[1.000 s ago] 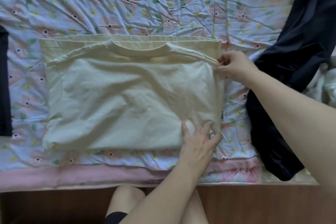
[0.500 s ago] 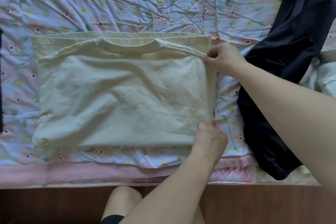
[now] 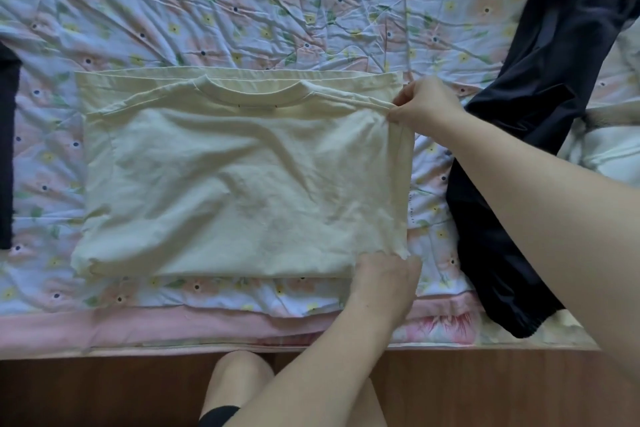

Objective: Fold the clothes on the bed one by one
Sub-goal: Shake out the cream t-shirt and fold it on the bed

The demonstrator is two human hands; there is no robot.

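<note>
Right of cream shirt (image 3: pixel 239 184), dark trousers (image 3: pixel 519 184) sprawl; right hand (image 3: pixel 427 107), left hand (image 3: pixel 384 282) both pinch shirt edge.

We are looking down at a bed (image 3: pixel 242 10) wearing a crinkled floral quilt. Lying directly on it are a cream T-shirt (image 3: pixel 235 184) at the middle, dark trousers (image 3: pixel 540 107) trailing down the right side, and another dark garment (image 3: pixel 7 149) at the left edge.

a thin line of small dark print runs down the bedsheet (image 3: pixel 429 184) just beside the cream shirt's (image 3: pixel 242 184) right edge; its letters are too small to read.
</note>
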